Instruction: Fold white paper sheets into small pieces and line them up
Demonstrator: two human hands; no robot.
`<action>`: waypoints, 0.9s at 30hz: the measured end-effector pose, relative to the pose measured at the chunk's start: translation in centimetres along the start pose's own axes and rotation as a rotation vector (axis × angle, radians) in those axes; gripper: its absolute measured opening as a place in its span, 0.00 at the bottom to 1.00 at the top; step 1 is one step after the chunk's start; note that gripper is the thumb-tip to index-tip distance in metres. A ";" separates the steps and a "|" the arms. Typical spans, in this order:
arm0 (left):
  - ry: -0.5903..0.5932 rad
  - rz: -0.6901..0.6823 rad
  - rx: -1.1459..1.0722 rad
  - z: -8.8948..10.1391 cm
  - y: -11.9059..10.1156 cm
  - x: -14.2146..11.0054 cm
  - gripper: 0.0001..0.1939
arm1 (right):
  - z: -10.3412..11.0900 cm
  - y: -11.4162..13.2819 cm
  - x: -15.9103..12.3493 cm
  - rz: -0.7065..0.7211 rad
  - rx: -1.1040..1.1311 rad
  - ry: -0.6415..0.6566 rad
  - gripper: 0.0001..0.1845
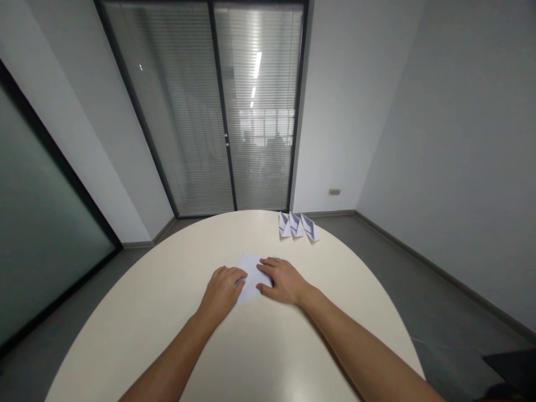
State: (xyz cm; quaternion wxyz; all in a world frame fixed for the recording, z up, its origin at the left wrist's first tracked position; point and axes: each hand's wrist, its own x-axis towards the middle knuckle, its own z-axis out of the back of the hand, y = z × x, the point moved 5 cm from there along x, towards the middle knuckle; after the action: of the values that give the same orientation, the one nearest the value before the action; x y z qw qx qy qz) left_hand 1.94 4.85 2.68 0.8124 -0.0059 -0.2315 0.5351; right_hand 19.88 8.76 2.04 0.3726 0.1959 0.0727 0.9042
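Observation:
A folded sheet of white paper [250, 274] lies on the cream round table [167, 312] in front of me. My left hand [221, 290] rests on the paper's left edge with its fingers curled down onto it. My right hand [281, 279] lies flat on the paper's right side, fingers stretched out and pressing it to the table. Part of the sheet is hidden under both hands.
Three folded white paper shapes [298, 225] stand in a row at the table's far edge. Beyond the table are a glass door with blinds [218, 111], grey floor [419, 279] and white walls. A dark object [513, 368] sits at the lower right.

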 end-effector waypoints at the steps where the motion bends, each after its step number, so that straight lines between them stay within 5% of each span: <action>1: 0.002 -0.005 -0.004 0.1 0.0 0.0 0.11 | 0.0 -0.1 0.0 0.008 -0.008 0.007 0.34; 11: 0.009 -0.040 0.006 0.2 -0.5 -0.8 0.20 | 1.2 0.7 -0.1 0.091 -0.002 0.023 0.30; 27: 0.038 -0.047 -0.031 -0.2 0.4 -1.0 0.16 | 2.0 0.8 0.1 0.063 0.052 0.033 0.24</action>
State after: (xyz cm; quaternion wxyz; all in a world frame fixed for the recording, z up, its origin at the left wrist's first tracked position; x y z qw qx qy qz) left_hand 1.36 4.25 2.02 0.8287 -0.0232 -0.2246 0.5121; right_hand 20.06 8.21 4.09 0.3374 0.1928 0.0960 0.9164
